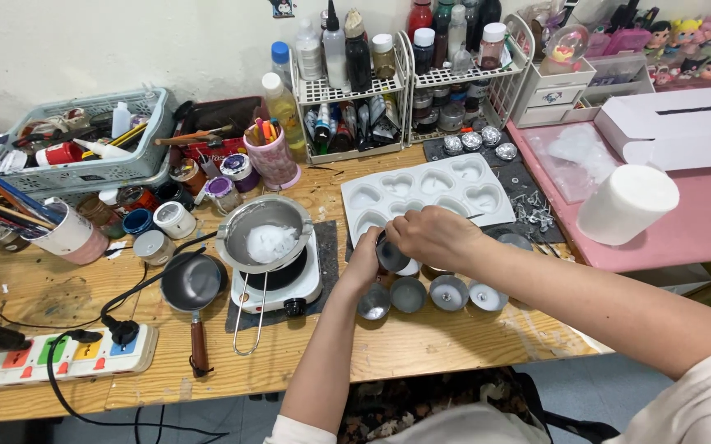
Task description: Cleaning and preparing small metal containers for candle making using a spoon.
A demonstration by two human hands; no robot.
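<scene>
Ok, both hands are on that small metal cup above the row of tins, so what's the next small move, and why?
Probably lower the small metal cup straight down to the wooden table, into the row beside the round tins. The left hand cradles its side and the right hand covers its top, so it is lifted just above them. Whether anything is inside cannot be told.

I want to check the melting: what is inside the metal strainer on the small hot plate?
The strainer holds a white, lumpy mass, probably wax. It covers the hot plate, so nothing beneath the strainer can be seen.
</scene>
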